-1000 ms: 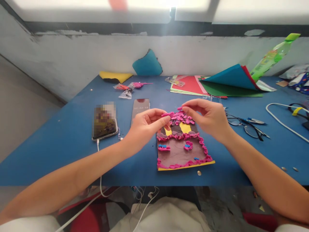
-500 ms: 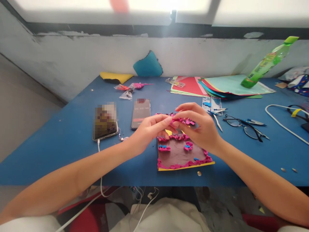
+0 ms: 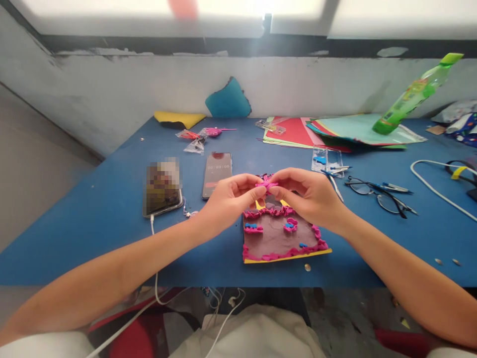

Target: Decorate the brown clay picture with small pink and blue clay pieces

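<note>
Between the thumbs and fingertips of both hands is a small pink piece of modelling clay [image 3: 267, 184]. My left hand [image 3: 235, 195] pinches it from the left and my right hand [image 3: 303, 195] from the right. Below and behind them lies a brown board [image 3: 278, 238] with a yellow front edge. Ruffled pink clay runs along its borders and across its middle. Small pink and blue clay shapes [image 3: 291, 225] sit on the brown face. My hands hide much of the board's far part.
Left of the board lie a phone with a timer [image 3: 217, 171] and a charging phone [image 3: 163, 191]. Glasses [image 3: 372, 191], slim tools [image 3: 337, 186] and a clear box [image 3: 328, 160] are at the right. Coloured sheets [image 3: 357, 130] and a leaning green bottle [image 3: 413, 97] stand behind.
The fingers of my right hand have come down and closed in beside the left fingertips. The pink clay now shows more plainly between both hands. The board has stayed put.
</note>
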